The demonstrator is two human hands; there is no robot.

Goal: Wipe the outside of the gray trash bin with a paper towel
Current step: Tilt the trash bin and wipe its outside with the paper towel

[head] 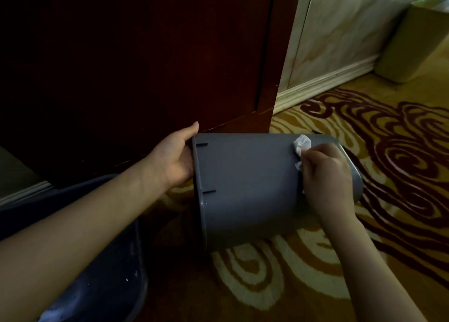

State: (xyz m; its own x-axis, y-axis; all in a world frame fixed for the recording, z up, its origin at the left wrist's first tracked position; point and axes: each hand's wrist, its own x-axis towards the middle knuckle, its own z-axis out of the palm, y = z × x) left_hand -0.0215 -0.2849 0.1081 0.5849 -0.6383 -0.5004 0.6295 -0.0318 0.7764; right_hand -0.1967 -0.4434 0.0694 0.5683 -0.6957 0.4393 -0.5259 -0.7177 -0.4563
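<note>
The gray trash bin (247, 183) lies on its side above the carpet, its rim pointing left and its base to the right. My left hand (173, 157) grips the rim, thumb over the top edge and fingers hidden inside the opening. My right hand (328, 178) presses a crumpled white paper towel (301, 145) against the bin's outer wall near the base. Most of the towel is hidden under my fingers.
A dark wooden door or cabinet panel (136, 61) stands right behind the bin. A second dark bin or liner (107, 261) sits at lower left under my left forearm. Patterned yellow and maroon carpet (364, 117) spreads right. An olive box (413, 42) stands by the marble wall.
</note>
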